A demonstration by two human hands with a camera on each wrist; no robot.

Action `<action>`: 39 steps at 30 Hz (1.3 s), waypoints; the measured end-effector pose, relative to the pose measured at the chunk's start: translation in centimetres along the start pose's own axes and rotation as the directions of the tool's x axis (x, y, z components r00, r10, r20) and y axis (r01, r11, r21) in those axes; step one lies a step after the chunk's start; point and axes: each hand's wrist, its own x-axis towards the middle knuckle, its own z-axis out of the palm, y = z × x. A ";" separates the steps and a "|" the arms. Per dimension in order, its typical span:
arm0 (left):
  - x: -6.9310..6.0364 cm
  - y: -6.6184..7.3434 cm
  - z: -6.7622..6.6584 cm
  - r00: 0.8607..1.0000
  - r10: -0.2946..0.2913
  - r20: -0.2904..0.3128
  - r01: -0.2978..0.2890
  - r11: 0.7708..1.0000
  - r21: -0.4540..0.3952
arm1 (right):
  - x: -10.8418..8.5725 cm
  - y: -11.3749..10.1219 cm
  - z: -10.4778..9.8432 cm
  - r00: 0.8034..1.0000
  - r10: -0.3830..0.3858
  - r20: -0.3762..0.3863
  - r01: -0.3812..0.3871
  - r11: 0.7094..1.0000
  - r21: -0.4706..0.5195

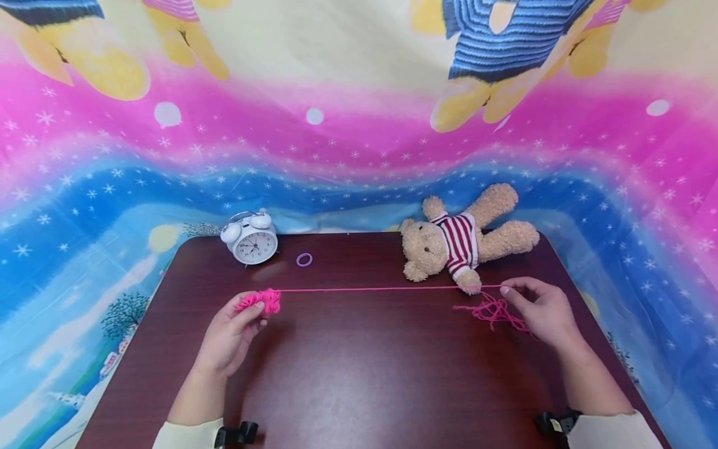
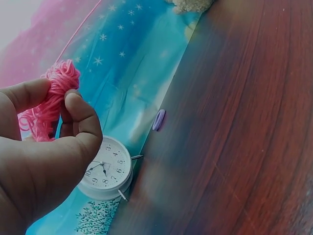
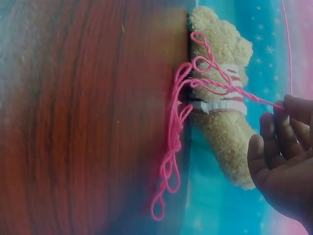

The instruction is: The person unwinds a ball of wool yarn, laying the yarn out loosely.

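My left hand [image 1: 229, 333] pinches a small wound bundle of pink yarn [image 1: 269, 301] between thumb and fingers, also plain in the left wrist view, where the yarn bundle [image 2: 62, 85] sits at the fingertips. From it a taut pink strand [image 1: 364, 289] runs across above the table to my right hand [image 1: 544, 312]. There the thumb and forefinger pinch the strand. Below the right fingers hangs a loose tangle of yarn [image 1: 493, 310], its loops [image 3: 175, 127] twisted together in the right wrist view.
A white twin-bell alarm clock [image 1: 254, 240] stands at the back left of the dark wooden table [image 1: 359, 380]. Beside it lies a purple ring [image 1: 304, 259]. A teddy bear [image 1: 429, 246] in a striped shirt lies at the back right. Behind hangs a printed cloth [image 1: 359, 143].
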 end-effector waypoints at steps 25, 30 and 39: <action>-0.3 -0.1 -1.7 0.990 0.032 0.136 -0.035 0.999 0.021 | 0.3 1.3 -1.5 0.996 0.075 -0.051 -0.074 0.997 0.017; -0.4 0.1 -2.2 0.995 0.030 0.098 -0.030 1.000 -0.008 | 0.3 2.0 -1.7 0.995 0.088 -0.043 -0.087 0.996 0.019; -0.5 0.6 -2.7 1.000 -0.001 0.021 0.002 1.000 -0.013 | 0.0 3.1 -2.2 0.994 0.085 -0.070 -0.087 0.996 -0.022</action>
